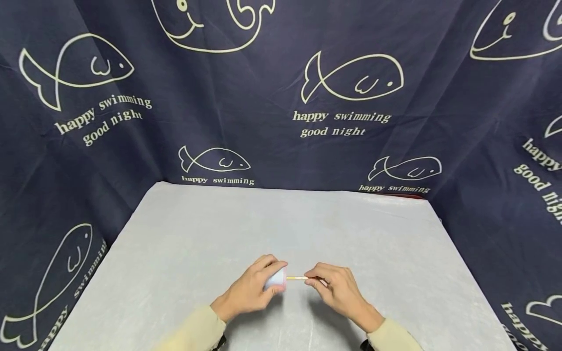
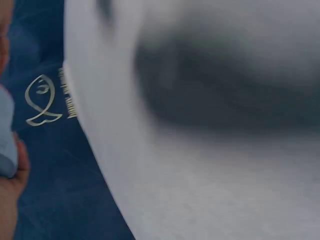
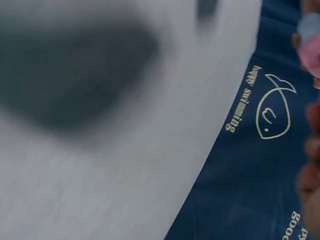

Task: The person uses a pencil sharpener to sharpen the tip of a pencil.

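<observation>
My left hand (image 1: 251,288) grips a small light blue cylinder (image 1: 275,279) with a pink end, lying sideways above the table. From that pink end a thin pencil-like stick (image 1: 297,278), yellow and white, reaches across to my right hand (image 1: 339,288). Thumb and fingers of the right hand pinch the stick; its far end is mostly hidden by them. At the left edge of the left wrist view, part of the blue cylinder (image 2: 6,132) shows. The right wrist view catches its pink end (image 3: 311,54) at the right edge. Whether the stick sits inside the cylinder cannot be told.
A pale cloth-covered table (image 1: 272,224) spreads under both hands, and their shadows fall on it. Dark blue curtains (image 1: 272,97) with fish drawings and lettering hang behind and at both sides. Something red (image 1: 408,196) peeks out along the table's back right edge.
</observation>
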Available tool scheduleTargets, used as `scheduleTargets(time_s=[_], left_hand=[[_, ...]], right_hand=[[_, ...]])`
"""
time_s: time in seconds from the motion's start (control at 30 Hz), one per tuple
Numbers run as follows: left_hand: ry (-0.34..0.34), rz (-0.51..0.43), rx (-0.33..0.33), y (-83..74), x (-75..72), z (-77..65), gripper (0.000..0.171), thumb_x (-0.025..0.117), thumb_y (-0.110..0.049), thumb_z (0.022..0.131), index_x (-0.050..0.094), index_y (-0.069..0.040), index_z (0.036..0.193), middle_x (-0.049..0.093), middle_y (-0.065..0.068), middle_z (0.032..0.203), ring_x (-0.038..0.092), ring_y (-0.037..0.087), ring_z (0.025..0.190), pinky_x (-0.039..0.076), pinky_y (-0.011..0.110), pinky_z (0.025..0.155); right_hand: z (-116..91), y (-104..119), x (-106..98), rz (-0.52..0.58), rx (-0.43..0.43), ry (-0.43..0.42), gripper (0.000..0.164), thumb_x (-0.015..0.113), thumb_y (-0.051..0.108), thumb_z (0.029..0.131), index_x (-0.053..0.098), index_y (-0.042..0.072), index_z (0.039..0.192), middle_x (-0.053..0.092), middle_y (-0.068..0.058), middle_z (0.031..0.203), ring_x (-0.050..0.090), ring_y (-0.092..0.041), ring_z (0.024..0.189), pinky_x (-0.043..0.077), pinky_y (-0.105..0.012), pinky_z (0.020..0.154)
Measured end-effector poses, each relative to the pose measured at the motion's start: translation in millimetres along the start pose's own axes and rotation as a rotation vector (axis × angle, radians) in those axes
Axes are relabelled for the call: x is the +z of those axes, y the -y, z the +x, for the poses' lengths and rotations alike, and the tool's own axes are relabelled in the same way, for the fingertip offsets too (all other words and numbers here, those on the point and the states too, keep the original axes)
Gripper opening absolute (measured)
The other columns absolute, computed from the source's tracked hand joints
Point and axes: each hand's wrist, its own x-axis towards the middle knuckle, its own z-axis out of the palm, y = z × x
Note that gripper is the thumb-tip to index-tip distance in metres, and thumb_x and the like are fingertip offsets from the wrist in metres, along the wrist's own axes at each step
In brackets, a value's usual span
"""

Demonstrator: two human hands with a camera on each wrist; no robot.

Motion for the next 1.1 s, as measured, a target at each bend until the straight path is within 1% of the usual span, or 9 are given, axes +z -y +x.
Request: scheduleTargets(time_s=[0.2, 0.3, 0.4, 0.5, 0.6, 0.73, 0.83, 0.97, 1.1], left_hand=[[-0.084, 0.318, 0.346, 2.9, 6.5, -5.1, 0.047, 0.044, -0.039, 0.099, 0.057, 0.000, 0.122, 0.057, 0.004, 0.103, 0.053, 0.013, 0.091, 0.047, 0.022, 0.082], [-0.099, 0.386, 0.421, 2.3, 5.0, -3.0, 0.047, 0.040, -0.039, 0.100, 0.057, -0.001, 0.121, 0.058, 0.003, 0.102, 0.054, 0.014, 0.089, 0.047, 0.024, 0.082], [-0.096, 0.380, 0.402, 3.1, 6.1, -3.9, 0.046, 0.042, -0.039, 0.099, 0.057, -0.001, 0.121, 0.058, 0.004, 0.103, 0.055, 0.013, 0.090, 0.047, 0.024, 0.083], [-0.094, 0.338, 0.323, 3.5, 9.2, -8.0, 0.046, 0.048, -0.039, 0.097, 0.057, -0.002, 0.123, 0.059, 0.005, 0.106, 0.056, 0.013, 0.092, 0.047, 0.024, 0.083], [-0.105, 0.276, 0.220, 1.8, 9.9, -9.7, 0.045, 0.058, -0.035, 0.093, 0.058, 0.000, 0.121, 0.059, 0.006, 0.106, 0.056, 0.013, 0.093, 0.048, 0.023, 0.080], [-0.126, 0.168, 0.038, -1.9, 5.0, -5.3, 0.043, 0.070, -0.024, 0.085, 0.062, 0.002, 0.118, 0.060, 0.005, 0.103, 0.057, 0.013, 0.090, 0.050, 0.021, 0.074], [-0.108, 0.021, -0.143, -4.2, -3.1, -0.5, 0.041, 0.072, -0.019, 0.083, 0.064, 0.002, 0.117, 0.063, 0.003, 0.098, 0.059, 0.012, 0.086, 0.051, 0.022, 0.071], [-0.016, -0.204, -0.347, -2.8, -16.2, 4.9, 0.036, 0.065, -0.023, 0.089, 0.065, 0.000, 0.117, 0.068, 0.005, 0.103, 0.065, 0.021, 0.095, 0.052, 0.035, 0.084], [0.087, -0.347, -0.416, 4.4, -27.8, 9.2, 0.035, 0.057, -0.027, 0.095, 0.067, 0.000, 0.113, 0.069, 0.012, 0.110, 0.063, 0.029, 0.106, 0.048, 0.044, 0.093]], right_hand=[[2.5, -3.6, -10.7, 0.603, 0.576, 0.402, 0.024, 0.064, 0.010, 0.089, 0.068, -0.013, 0.088, 0.060, -0.005, 0.057, 0.035, 0.003, 0.043, 0.029, -0.014, 0.041], [2.3, -6.3, -13.2, 0.712, 0.686, 0.488, 0.032, 0.060, 0.012, 0.092, 0.063, -0.020, 0.095, 0.058, 0.006, 0.058, 0.031, 0.000, 0.040, 0.026, -0.015, 0.040], [0.5, -6.3, -10.2, 0.686, 0.679, 0.481, 0.030, 0.058, 0.011, 0.093, 0.063, -0.019, 0.094, 0.057, 0.005, 0.059, 0.032, 0.000, 0.040, 0.027, -0.016, 0.040], [-2.2, -4.6, -4.8, 0.569, 0.614, 0.424, 0.025, 0.058, 0.012, 0.093, 0.066, -0.012, 0.093, 0.061, -0.002, 0.063, 0.038, 0.000, 0.045, 0.032, -0.016, 0.042], [-5.5, -1.2, 0.3, 0.326, 0.481, 0.320, 0.015, 0.062, 0.016, 0.092, 0.070, 0.004, 0.095, 0.068, -0.002, 0.075, 0.049, 0.002, 0.057, 0.041, -0.018, 0.050], [-11.5, 3.1, 5.7, -0.115, 0.164, 0.140, 0.021, 0.070, 0.019, 0.085, 0.070, 0.014, 0.106, 0.072, 0.004, 0.094, 0.062, -0.004, 0.078, 0.045, -0.021, 0.064], [-14.5, 2.6, 8.0, -0.351, -0.068, 0.035, 0.031, 0.062, 0.027, 0.092, 0.065, 0.011, 0.118, 0.069, 0.003, 0.108, 0.063, -0.011, 0.091, 0.045, -0.024, 0.073], [-13.4, -2.0, 8.8, -0.490, -0.267, -0.078, 0.038, 0.041, 0.031, 0.102, 0.062, 0.010, 0.126, 0.066, -0.001, 0.117, 0.061, -0.016, 0.095, 0.042, -0.030, 0.080], [-8.7, -5.1, 8.2, -0.591, -0.393, -0.165, 0.035, 0.039, 0.025, 0.103, 0.063, 0.011, 0.124, 0.067, -0.004, 0.114, 0.060, -0.019, 0.087, 0.044, -0.033, 0.074]])
